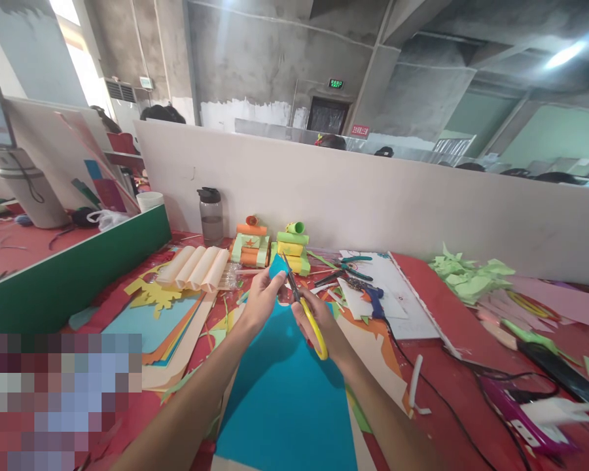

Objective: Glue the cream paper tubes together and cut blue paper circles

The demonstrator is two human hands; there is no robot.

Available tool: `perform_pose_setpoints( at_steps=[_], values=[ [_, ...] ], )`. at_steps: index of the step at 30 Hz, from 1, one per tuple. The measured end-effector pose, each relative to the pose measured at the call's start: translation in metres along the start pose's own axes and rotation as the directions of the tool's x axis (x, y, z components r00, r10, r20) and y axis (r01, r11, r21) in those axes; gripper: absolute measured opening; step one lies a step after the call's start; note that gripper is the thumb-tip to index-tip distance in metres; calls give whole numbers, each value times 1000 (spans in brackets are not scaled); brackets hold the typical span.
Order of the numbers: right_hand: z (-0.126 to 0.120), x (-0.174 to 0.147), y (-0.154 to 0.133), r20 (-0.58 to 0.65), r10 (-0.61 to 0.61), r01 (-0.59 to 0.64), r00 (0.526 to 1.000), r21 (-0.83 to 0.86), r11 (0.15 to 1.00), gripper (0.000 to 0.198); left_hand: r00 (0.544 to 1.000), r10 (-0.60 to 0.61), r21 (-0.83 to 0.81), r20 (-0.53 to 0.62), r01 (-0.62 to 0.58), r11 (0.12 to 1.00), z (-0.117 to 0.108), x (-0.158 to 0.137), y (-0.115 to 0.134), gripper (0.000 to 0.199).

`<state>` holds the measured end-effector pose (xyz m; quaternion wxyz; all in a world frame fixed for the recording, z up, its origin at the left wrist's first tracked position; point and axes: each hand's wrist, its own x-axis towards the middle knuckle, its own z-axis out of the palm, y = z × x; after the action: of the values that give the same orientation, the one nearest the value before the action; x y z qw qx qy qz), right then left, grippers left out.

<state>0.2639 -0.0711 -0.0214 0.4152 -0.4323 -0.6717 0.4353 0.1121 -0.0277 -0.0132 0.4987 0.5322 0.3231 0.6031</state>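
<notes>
My left hand (264, 297) pinches a small piece of blue paper (277, 266) between thumb and fingers. Yellow-handled scissors (314, 329) are in my right hand (319, 320), their blades pointing up and away, right beside the blue piece. Whether the blades touch the paper is hard to make out. Under both hands lies a large blue sheet (287, 399), on top of other coloured paper. Behind my hands stand two stacks of rolled paper, an orange and green one (250, 245) and a yellow and green one (291, 248).
Cream paper rolls (192, 268) and a yellow cut-out (152, 294) lie left, near a water bottle (211, 216). To the right are a blue glue gun (373, 297), pliers (356, 267), green paper scraps (466, 275) and a purple power strip (525, 418) with cables. A white partition (373, 196) closes the back.
</notes>
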Motion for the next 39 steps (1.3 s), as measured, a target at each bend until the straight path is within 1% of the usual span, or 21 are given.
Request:
perform_pose_setpoints(
  at_steps=[5,11,15,19,21,23,25,29,31,35,39],
  values=[
    [-6,0,-6,34,0,2,999,-38,999,34,999,-17,6,30,16,1000,-3,2,0,34],
    [-12,0,-9,42,2,1,999,-70,998,37,996,-37,38,82,34,999,-9,5,0,35],
    [-13,0,-13,61,19,-15,998,-74,997,37,993,-49,31,109,46,998,-12,7,-2,35],
    [-11,0,-13,60,36,-35,998,-15,999,39,989,-74,-54,128,81,995,-11,5,-4,36],
    [-8,-1,-11,59,23,-25,998,37,999,39,985,-77,-87,152,91,992,-8,3,-4,35],
    [-5,-1,-9,53,-2,-2,999,72,997,39,985,-61,-85,164,76,993,-4,0,-3,34],
    [-1,-1,-7,39,-19,15,999,88,996,39,989,-37,-68,145,47,997,0,-3,-2,35],
    [2,0,-3,45,-6,2,999,99,995,41,1000,3,-63,24,-2,998,3,-5,-1,37],
    [2,0,-3,61,8,-13,998,88,996,41,1000,14,-59,-14,-15,998,3,-4,-2,37],
    [-1,-1,-7,66,24,-26,998,35,999,39,999,39,-14,-7,-39,999,-2,0,-3,41],
    [-4,-1,-11,71,24,-24,997,-4,1000,39,999,32,-6,10,-32,999,-6,3,-4,39]
  ],
)
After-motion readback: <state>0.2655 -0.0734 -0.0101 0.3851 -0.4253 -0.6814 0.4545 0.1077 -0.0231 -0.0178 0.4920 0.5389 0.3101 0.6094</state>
